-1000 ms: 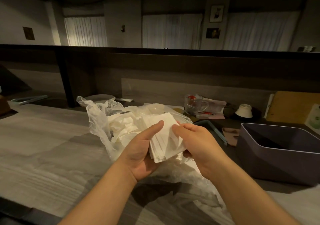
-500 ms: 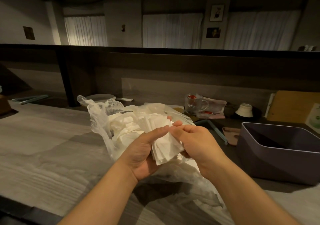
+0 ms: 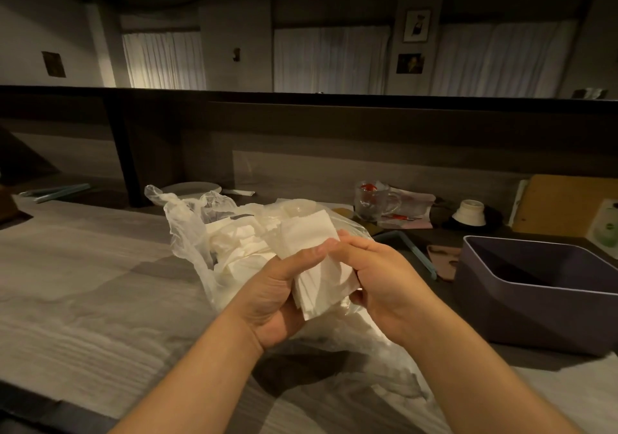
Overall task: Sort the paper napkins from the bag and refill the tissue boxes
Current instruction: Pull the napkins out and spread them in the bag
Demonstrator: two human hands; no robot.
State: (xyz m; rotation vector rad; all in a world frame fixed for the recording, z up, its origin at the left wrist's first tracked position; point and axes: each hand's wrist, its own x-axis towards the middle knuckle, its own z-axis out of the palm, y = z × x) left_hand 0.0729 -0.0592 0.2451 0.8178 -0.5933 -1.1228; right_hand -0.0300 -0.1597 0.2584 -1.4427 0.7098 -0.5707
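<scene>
A clear plastic bag (image 3: 187, 229) lies open on the wooden counter with several loose white napkins (image 3: 234, 239) inside. Above it I hold a small stack of folded white napkins (image 3: 314, 256) between both hands. My left hand (image 3: 277, 296) cradles the stack from below, thumb laid across its face. My right hand (image 3: 378, 273) grips the stack's right edge, fingers curled behind it. An open grey-purple tissue box (image 3: 521, 303) stands to the right, its inside dark.
The wooden counter (image 3: 83, 286) runs left and front. Behind the bag are a white plate (image 3: 194, 187), a glass mug (image 3: 374, 199), a small white cup (image 3: 470, 212), a tan board (image 3: 568, 202) and a pink case (image 3: 443, 259). A dark raised ledge blocks the back.
Both hands have closed in on the napkin stack and raised it slightly. My left thumb has slid across its face to meet my right fingers, and the stack is squared up.
</scene>
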